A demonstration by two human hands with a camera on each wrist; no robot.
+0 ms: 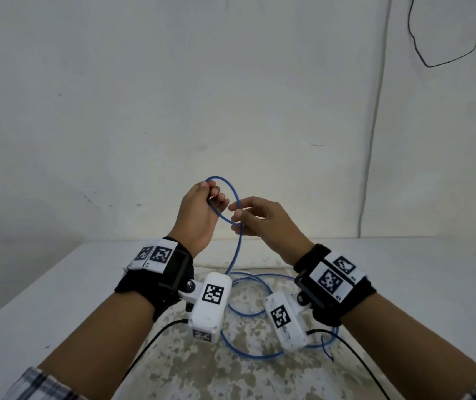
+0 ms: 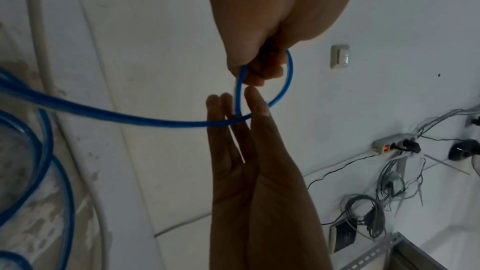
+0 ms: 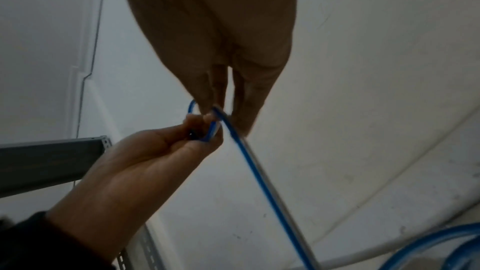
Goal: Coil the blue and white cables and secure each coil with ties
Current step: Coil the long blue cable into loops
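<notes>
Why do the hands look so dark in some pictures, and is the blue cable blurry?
Head view: evenly lit, left hand, right hand and blue cable sharp. Left wrist view: dim, the right hand nearly a silhouette against the pale wall, near cable smeared. Right wrist view: dim, soft; the cable streaked.

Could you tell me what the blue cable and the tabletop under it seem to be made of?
Blue cable: probably a flexible plastic or rubber jacket, smooth and slightly glossy; it bends into neat loops without kinking. Tabletop: a hard white surface, perhaps painted or laminated; the mottled brownish patches suggest a worn coating.
</notes>
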